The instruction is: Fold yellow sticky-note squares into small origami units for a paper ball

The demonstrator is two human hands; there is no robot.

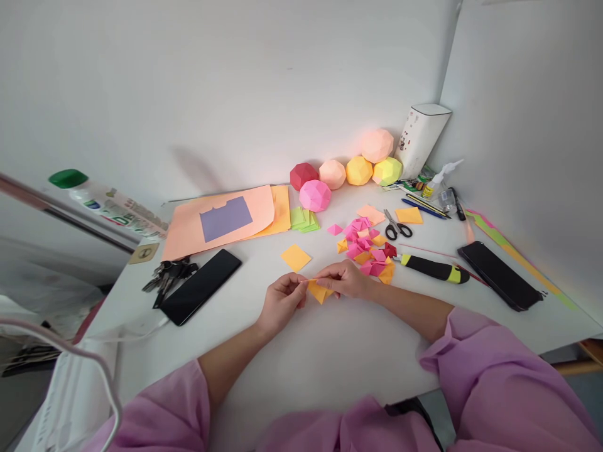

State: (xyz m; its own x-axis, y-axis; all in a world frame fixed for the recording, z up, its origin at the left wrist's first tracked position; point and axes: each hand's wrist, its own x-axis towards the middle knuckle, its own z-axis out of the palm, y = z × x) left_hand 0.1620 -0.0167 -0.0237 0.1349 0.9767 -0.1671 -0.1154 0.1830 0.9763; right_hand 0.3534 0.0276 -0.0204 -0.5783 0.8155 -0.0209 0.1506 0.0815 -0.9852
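Note:
Between my two hands is a small piece of orange paper (321,291), partly folded, with a corner pointing down toward me. My left hand (283,297) pinches its left edge between thumb and fingers. From the other side, my right hand (345,279) grips its right part, the thumb lying over the paper. A flat orange paper square (296,257) lies on the table just beyond my left hand. Past my right hand is a heap of folded paper pieces (365,242) in pink, orange and red.
Several faceted paper balls (315,196) stand along the wall. Scissors (397,227), a black and yellow cutter (433,269) and a black case (500,276) lie to the right. Left are a phone (201,287), keys (168,276) and large peach paper (188,226). Green sticky notes (304,220) lie mid-table.

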